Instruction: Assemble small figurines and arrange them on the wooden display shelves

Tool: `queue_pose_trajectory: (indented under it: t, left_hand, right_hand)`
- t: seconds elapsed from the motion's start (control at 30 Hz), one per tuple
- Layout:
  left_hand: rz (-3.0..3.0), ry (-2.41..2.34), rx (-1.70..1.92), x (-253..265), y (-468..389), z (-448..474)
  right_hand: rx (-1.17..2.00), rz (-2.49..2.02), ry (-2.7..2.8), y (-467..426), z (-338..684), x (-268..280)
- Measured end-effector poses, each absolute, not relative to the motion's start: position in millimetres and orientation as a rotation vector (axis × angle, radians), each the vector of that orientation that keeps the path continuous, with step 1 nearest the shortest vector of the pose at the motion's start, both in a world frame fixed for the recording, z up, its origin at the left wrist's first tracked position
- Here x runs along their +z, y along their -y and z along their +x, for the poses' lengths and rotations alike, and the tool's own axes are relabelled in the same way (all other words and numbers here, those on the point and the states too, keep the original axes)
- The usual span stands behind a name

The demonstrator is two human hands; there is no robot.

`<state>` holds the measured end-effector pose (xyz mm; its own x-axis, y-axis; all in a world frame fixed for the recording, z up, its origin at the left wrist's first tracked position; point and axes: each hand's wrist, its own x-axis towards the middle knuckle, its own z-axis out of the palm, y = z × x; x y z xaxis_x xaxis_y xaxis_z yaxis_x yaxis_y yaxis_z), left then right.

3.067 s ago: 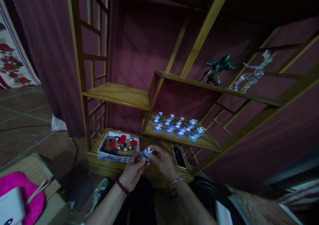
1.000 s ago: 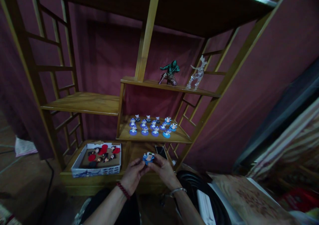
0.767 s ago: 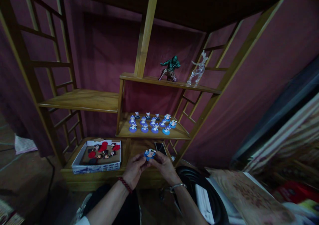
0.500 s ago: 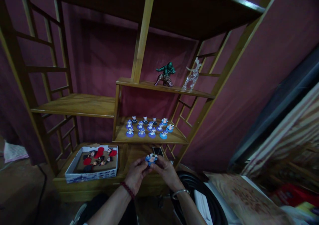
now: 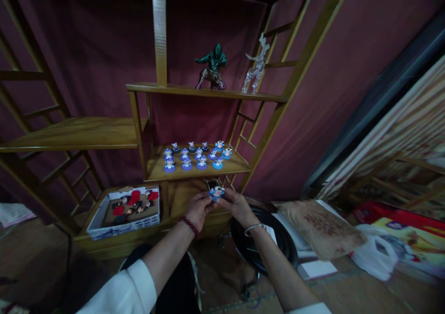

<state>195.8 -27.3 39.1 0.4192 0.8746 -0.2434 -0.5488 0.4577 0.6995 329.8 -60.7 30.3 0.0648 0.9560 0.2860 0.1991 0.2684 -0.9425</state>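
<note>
Between my two hands is a small blue-and-white figurine [image 5: 217,193] on a blue base. My left hand [image 5: 199,208] grips its left side, and my right hand [image 5: 237,205] grips the right side, both with closed fingers. Beyond them, several similar figurines [image 5: 187,164] with purple, blue or dark bases stand in rows on a wooden shelf [image 5: 229,168]. An open cardboard box [image 5: 155,220] sits lower left, holding several figures with red and black parts [image 5: 134,197]. A dark flat rectangular object [image 5: 212,184] lies just behind the held figurine, partly hidden.
On the upper shelf [image 5: 174,90] stand a green crouching statue [image 5: 212,66] and a clear deer-like ornament [image 5: 256,68]. A round black stool [image 5: 239,240] is below my right forearm. Flat packages [image 5: 320,228] and a white plastic bag [image 5: 375,254] lie at right.
The view has shifted closer and turned, so the shelves sit higher and further left. Both hands still hold the figurine, which now shows more upright.
</note>
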Motion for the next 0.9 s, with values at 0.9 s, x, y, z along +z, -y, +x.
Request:
queue_pose_trajectory:
  t: [0.9]
  left_hand:
    - [0.913, -0.512, 0.903, 76, 34, 283]
  right_hand:
    - [0.695, -1.172, 1.180, 44, 416, 61]
